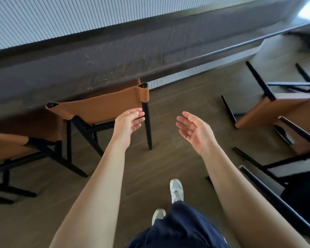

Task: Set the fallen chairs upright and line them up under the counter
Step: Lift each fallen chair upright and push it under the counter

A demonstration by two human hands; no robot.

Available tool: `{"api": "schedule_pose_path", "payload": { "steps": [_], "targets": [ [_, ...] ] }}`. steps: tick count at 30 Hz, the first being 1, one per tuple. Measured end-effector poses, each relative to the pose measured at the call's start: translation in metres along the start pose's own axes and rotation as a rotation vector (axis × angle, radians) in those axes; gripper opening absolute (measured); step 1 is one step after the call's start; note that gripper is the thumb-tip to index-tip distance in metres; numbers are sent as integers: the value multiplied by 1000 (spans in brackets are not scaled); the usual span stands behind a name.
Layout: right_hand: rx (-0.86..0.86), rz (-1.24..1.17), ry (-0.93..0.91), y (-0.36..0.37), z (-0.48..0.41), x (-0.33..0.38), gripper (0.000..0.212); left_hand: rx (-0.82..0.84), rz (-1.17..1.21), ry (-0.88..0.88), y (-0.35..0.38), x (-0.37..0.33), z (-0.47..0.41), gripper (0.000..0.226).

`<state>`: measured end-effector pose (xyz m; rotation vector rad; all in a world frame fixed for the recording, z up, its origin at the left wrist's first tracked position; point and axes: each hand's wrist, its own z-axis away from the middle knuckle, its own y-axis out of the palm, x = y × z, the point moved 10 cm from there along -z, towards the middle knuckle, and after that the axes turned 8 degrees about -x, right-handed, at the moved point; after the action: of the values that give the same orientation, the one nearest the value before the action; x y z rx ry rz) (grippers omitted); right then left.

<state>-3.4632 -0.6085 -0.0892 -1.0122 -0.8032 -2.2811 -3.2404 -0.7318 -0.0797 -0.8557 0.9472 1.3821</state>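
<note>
left hand (128,122) spread | right hand (193,130) spread | upright chair (100,106) under counter (97,59) | fallen chair (268,110) apparently overturned

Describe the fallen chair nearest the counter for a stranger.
Follow the long dark counter rightward. On the floor near it lies a tan chair, black legs in the air. Another tipped chair lies nearer the camera.

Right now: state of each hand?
Left hand: open, fingers straight, holding nothing, in front of the upright chair.
Right hand: open, palm up, holding nothing.
</note>
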Motion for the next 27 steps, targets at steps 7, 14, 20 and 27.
{"api": "schedule_pose_path", "payload": {
  "steps": [7,14,20,27],
  "targets": [
    [-173,-89,-64,-84,45,7,22,203,-115,-57,65,27,38,21],
    [-329,-186,-112,-183,98,12,23,409,-193,-32,148,47,106,23],
    [-428,-262,-126,-281,161,1,24,548,-273,-38,210,81,190,22],
    [-524,-327,-153,-399,246,-19,24,655,-272,-49,273,123,305,23]
  ]
}}
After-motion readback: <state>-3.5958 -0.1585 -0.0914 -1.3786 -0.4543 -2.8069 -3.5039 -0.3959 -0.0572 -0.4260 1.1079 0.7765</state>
